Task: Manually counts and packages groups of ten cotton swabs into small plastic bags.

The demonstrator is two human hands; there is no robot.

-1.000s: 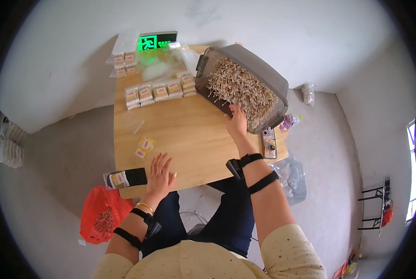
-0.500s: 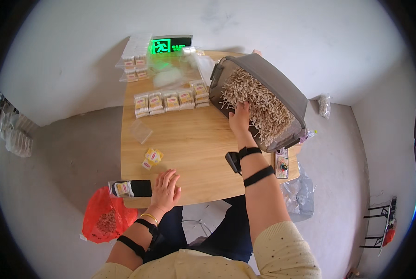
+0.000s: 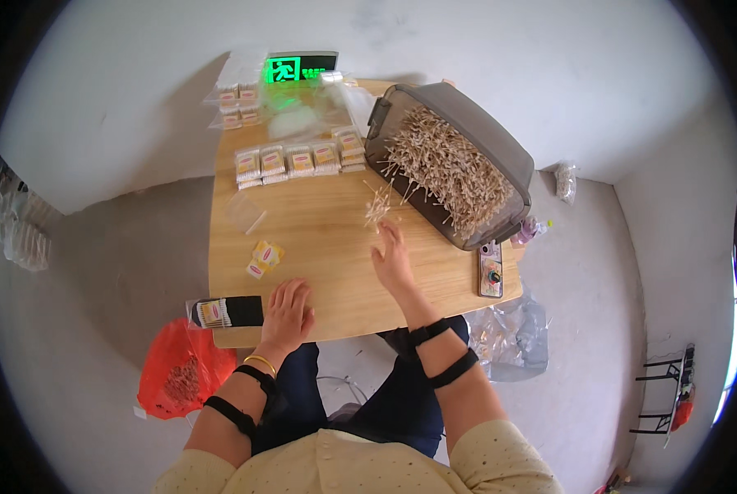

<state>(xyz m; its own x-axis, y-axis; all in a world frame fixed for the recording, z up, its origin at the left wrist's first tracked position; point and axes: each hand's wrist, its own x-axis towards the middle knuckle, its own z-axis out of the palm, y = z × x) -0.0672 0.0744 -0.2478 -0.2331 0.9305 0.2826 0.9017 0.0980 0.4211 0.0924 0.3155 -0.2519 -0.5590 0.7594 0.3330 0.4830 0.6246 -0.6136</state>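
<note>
A loose bunch of cotton swabs (image 3: 376, 204) sticks out past the fingertips of my right hand (image 3: 394, 259), whose fingers are closed on it above the table's middle. Many more swabs (image 3: 451, 173) are heaped in a grey plastic bin (image 3: 488, 123) tipped toward me at the far right. My left hand (image 3: 286, 314) rests open on the near table edge, fingers stretched out. Beside it lies a black pad (image 3: 245, 311) with a small pack of swabs (image 3: 213, 313) on its left end. A few yellow and white cards (image 3: 264, 258) lie just beyond that hand.
Swab packs (image 3: 299, 160) stand in a row at the back, near clear bags (image 3: 294, 123) and stacked packs (image 3: 238, 107). A small clear bag (image 3: 246, 216) lies at left. A phone-like object (image 3: 490, 272) is at right. A red bag (image 3: 183, 370) hangs below the table's left corner.
My right hand has come out of the bin toward me and the left, bringing a bunch of cotton swabs. My left hand stays on the table edge. The whole view has shifted slightly.
</note>
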